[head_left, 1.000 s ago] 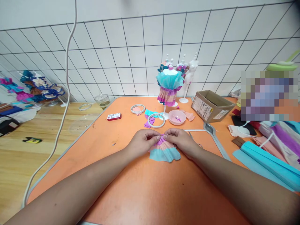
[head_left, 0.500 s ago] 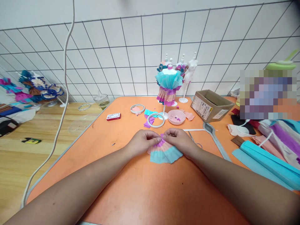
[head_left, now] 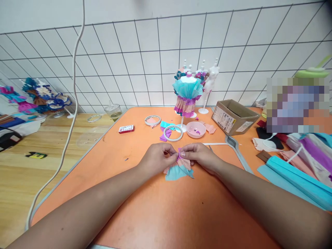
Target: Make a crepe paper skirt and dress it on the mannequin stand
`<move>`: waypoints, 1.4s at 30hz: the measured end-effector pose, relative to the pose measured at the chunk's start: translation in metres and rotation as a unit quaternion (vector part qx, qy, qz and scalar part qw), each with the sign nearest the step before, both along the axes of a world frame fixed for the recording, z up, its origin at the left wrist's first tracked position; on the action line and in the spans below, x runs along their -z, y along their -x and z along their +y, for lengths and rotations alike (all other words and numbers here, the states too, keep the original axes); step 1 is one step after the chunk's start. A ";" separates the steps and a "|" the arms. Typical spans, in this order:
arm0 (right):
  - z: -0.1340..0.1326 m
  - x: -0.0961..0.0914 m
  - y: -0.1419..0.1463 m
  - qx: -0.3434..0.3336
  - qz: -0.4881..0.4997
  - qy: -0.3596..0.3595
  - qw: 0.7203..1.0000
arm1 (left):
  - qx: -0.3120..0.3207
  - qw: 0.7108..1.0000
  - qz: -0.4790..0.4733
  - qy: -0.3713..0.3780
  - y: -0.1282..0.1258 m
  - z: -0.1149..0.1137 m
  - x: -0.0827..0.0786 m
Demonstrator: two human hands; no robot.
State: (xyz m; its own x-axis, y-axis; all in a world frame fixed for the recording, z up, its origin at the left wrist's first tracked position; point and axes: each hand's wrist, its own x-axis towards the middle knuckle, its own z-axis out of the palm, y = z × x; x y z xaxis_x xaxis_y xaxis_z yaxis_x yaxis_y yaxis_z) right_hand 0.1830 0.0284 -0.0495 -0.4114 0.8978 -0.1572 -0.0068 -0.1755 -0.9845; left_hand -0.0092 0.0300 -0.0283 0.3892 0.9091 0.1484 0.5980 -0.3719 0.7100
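Between my two hands is a pleated piece of crepe paper [head_left: 178, 171], purple at its gathered top, peach in the middle and light blue along the wide lower edge. My left hand [head_left: 158, 157] pinches the gathered top from the left with thumb and fingers. From the right, my right hand [head_left: 201, 155] pinches the same purple top, its thumb uppermost. The paper hangs in folds just over the orange table [head_left: 145, 207]. Behind the hands stands a small dress form [head_left: 188, 93] wearing a ruffled blue, peach and purple paper dress.
Tape rolls [head_left: 173, 133] and paper scraps lie beyond the hands, beside a pink bowl [head_left: 196, 130]. A cardboard box [head_left: 233, 117] stands at back right, near blue paper [head_left: 298, 180]. A red-and-white box [head_left: 126, 129] is at left. A white cable [head_left: 74, 86] hangs on the left.
The paper's blue lower edge, spread like a fan before, is now narrower and folded in on the right. My right fingers have shifted slightly at the gathered top.
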 end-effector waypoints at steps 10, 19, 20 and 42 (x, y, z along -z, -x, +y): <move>-0.003 -0.002 0.006 0.048 -0.041 -0.007 0.998 | 0.019 1.000 -0.001 -0.010 0.000 0.000 0.002; -0.004 -0.006 0.005 0.006 -0.135 -0.096 0.986 | 0.032 0.999 0.015 0.004 0.001 0.000 -0.001; -0.005 -0.007 0.004 -0.001 -0.145 -0.109 0.983 | 0.040 0.999 0.006 0.013 0.001 0.001 -0.002; -0.002 -0.004 0.005 0.018 -0.156 -0.088 0.984 | 0.076 0.986 -0.042 0.143 0.005 0.008 -0.004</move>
State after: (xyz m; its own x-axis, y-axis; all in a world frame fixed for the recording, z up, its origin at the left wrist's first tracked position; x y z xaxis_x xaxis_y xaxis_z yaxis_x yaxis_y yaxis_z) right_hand 0.1783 0.0265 -0.0452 -0.3356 0.9354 -0.1116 0.2970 -0.0074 -0.9548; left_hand -0.0145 0.0384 -0.0241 0.5206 0.8511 -0.0678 0.4861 -0.2302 0.8430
